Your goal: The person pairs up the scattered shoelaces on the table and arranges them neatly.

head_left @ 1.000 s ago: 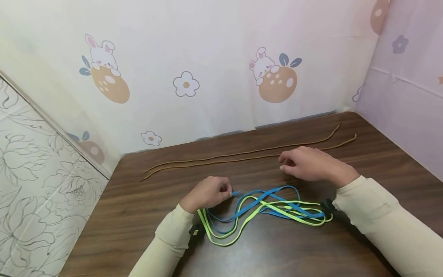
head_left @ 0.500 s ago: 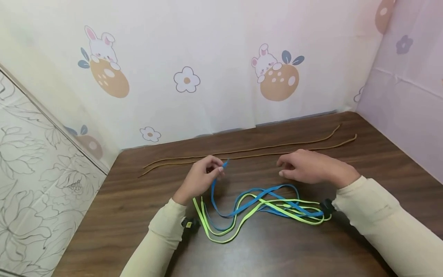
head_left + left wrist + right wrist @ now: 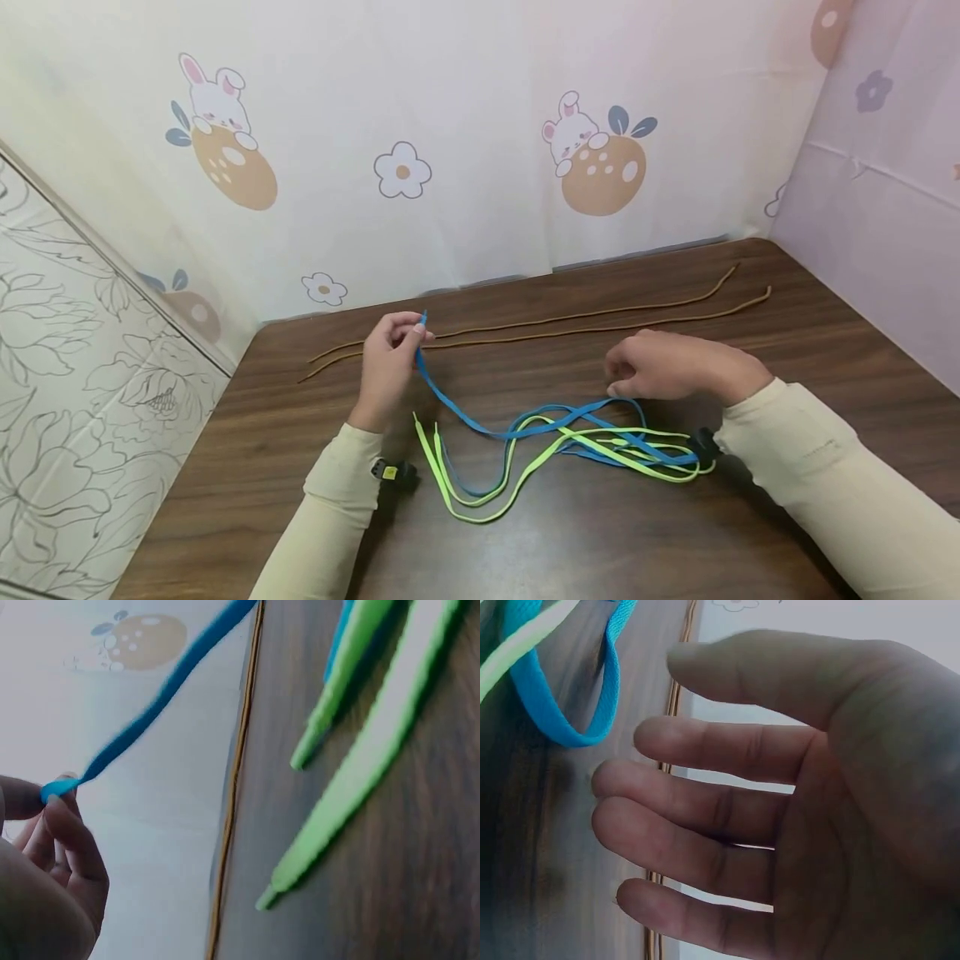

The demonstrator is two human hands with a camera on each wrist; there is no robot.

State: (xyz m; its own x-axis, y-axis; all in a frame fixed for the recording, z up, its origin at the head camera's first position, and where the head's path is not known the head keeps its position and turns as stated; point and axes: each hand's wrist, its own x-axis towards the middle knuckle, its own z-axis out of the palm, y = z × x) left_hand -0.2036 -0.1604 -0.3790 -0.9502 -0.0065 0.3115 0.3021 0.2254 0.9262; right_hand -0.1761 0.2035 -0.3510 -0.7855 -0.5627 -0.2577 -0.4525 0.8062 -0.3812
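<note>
My left hand (image 3: 390, 358) pinches one end of a flat blue shoelace (image 3: 457, 410) between thumb and index finger, its tip poking out above them. From there the lace slopes down to the table. In the left wrist view the blue shoelace (image 3: 142, 720) runs up and right from the fingertips. A yellow-green shoelace (image 3: 483, 520) lies in loose loops, crossing the blue one; two yellow-green ends point left near my left wrist. My right hand (image 3: 671, 365) hovers behind the loops, fingers loosely bent and holding nothing. Beside it in the right wrist view is a blue loop (image 3: 574, 739).
Two thin brown laces, a rear one (image 3: 645, 308) and a front one (image 3: 585, 334), stretch side by side across the back of the wooden table (image 3: 570, 542). A patterned wall covering (image 3: 480, 225) rises behind the table, with another at the right.
My left hand has lifted the blue shoelace's end from the table and carried it up and left, drawing its left part out of the loops. The right hand has barely moved.
</note>
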